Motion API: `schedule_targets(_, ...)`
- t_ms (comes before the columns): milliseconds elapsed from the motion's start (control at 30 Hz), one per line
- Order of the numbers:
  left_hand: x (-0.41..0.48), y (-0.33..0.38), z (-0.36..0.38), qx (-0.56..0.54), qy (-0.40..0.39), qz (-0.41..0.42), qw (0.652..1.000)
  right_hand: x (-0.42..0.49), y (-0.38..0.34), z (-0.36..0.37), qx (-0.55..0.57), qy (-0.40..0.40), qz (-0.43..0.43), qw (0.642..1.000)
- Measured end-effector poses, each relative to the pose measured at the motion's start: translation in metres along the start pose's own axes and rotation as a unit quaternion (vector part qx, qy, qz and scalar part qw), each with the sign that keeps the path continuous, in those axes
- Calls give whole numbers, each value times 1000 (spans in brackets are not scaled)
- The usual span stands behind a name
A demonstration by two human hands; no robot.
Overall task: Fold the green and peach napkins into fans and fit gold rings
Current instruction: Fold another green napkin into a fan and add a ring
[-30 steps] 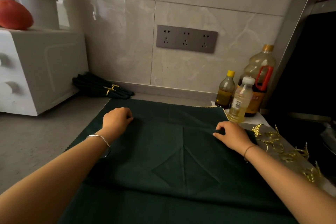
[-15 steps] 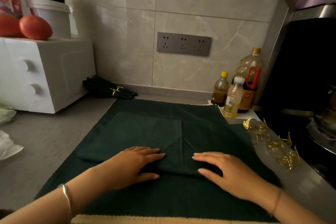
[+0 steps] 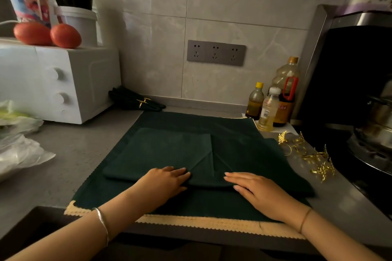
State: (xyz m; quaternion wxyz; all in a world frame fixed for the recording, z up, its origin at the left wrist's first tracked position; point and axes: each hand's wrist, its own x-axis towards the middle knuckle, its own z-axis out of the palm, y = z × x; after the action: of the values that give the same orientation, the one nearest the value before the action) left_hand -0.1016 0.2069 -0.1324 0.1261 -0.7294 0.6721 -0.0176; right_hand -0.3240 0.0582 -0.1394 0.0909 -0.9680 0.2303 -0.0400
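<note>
Both left hand point(image 3: 167, 182) and right hand point(image 3: 261, 193) still press straight fingers on the folded green napkin point(image 3: 169, 150).

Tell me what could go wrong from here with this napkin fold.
1. Only the flat left hand and right hand pin the napkin's near fold; lifting them may let it spring open.
2. The cloth beneath reaches the counter's front edge, so pressing toward you could slide everything off.
3. The rings lie loose by the napkin's right end, next to the stove; a sweeping arm could scatter them.
</note>
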Motion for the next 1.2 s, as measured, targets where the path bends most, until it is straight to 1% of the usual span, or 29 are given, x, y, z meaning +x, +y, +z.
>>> schedule_targets(67, -2, 3, -6, -45, 29, -26, 998, 0, -4, -1, 30, 16, 9, 999)
schedule_targets(167, 16, 7, -15, -140, 109, -56, 983, 20, -15, -2, 108, 82, 39, 990)
schedule_targets(200, 27, 9, -17, -170, 113, -69, 977, 31, -19, -1, 117, 94, 52, 987)
schedule_targets(267, 49, 14, -17, -194, 89, -94, 972, 56, -28, 4, 111, 94, 78, 986)
schedule_targets(367, 72, 22, -9, -207, 46, -113, 971, 84, -40, 17, 97, 59, 117, 987)
schedule_targets(433, 76, 25, 2, -215, 32, -120, 969, 92, -45, 24, 77, 35, 132, 988)
schedule_targets(567, 79, 27, 17, -203, 56, -131, 969, 89, -43, 35, 32, 22, 146, 989)
schedule_targets(700, 77, 20, 21, -200, 57, -126, 970, 81, -33, 36, -2, 8, 194, 981)
schedule_targets(933, 62, -14, 30, -204, 65, -183, 960, 61, 5, 30, 0, 16, 251, 968)
schedule_targets(1067, 52, -33, 36, -202, 67, -220, 952, 49, 26, 25, -8, 25, 257, 966)
schedule_targets(1200, 45, -50, 39, -202, 57, -240, 948, 33, 51, 20, -13, 31, 261, 965)
